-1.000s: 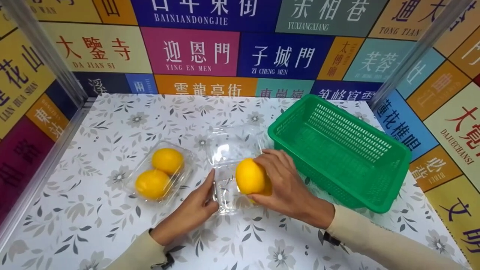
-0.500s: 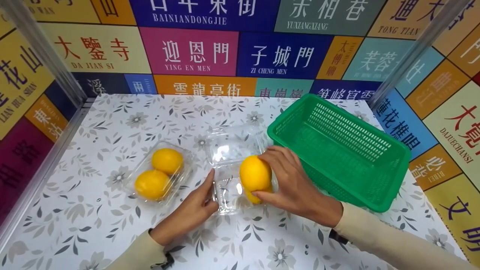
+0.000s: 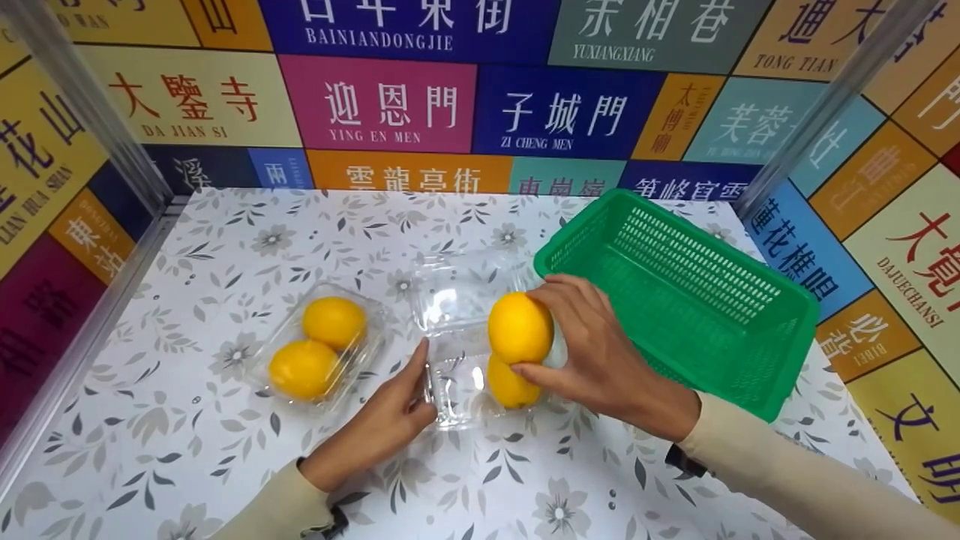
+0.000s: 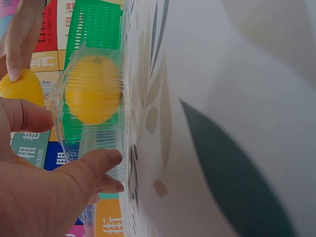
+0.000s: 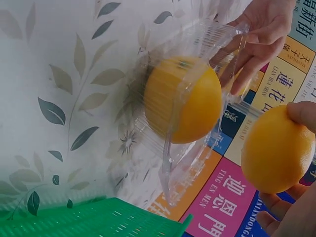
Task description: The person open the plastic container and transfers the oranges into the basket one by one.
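Observation:
My right hand [image 3: 592, 349] grips a yellow-orange orange [image 3: 520, 328] between thumb and fingers, above the right side of an open clear plastic clamshell box [image 3: 454, 390]. A second orange [image 3: 513, 382] sits in that box, partly hidden by the held one in the head view; the right wrist view shows it inside the ribbed wall [image 5: 182, 101]. The held orange [image 5: 276, 148] is apart from it there. My left hand [image 3: 390, 416] rests against the box's left side, index finger extended along it. In the left wrist view its fingers [image 4: 101, 165] touch the box's near wall.
Left of the hands stands another clear box [image 3: 364, 352] containing two oranges [image 3: 319, 349]. A green plastic basket [image 3: 675, 300] lies at the back right, behind the right forearm. Printed panels [image 3: 390, 105] border the flower-patterned table [image 3: 247, 450] at the back and sides.
My right hand has moved the held orange up and rightward in the head view, showing more of the orange beneath. My left hand and the boxes have stayed put.

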{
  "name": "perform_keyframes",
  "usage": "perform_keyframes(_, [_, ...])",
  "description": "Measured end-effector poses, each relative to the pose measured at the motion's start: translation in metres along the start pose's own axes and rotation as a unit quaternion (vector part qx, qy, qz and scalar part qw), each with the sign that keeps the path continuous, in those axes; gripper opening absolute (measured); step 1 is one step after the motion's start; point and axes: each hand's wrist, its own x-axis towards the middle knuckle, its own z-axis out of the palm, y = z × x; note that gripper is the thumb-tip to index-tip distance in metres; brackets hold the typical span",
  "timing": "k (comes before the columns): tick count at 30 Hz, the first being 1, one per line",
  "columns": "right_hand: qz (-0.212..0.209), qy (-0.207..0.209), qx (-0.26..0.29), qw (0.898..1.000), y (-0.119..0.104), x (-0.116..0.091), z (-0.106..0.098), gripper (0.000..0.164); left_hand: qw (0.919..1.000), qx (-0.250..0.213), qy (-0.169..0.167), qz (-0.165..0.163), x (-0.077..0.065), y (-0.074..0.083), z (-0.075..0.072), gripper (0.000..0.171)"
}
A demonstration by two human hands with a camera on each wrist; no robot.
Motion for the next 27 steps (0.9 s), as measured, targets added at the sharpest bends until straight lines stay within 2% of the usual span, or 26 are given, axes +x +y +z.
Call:
perform_keyframes(9, [0.064,-0.017,0.015,0.998,0.004,0.012,-0.017,0.078,1.0,-0.001,-0.001,0.01,0.0,0.001,0.0,0.095])
perform_keyframes(20, [0.091,-0.015,0.03,0.995,0.012,0.017,-0.025,0.08,1.0,0.009,0.001,-0.001,0.001,-0.001,0.0,0.094])
perform_keyframes(23, [0.108,-0.02,0.04,0.993,0.015,0.019,-0.026,0.08,0.9999,0.011,0.001,-0.007,0.001,-0.001,0.0,0.095])
perform_keyframes(27, [0.15,-0.037,0.059,0.986,0.019,0.022,-0.03,0.078,0.9999,0.01,0.002,-0.01,0.0,-0.001,0.0,0.095])
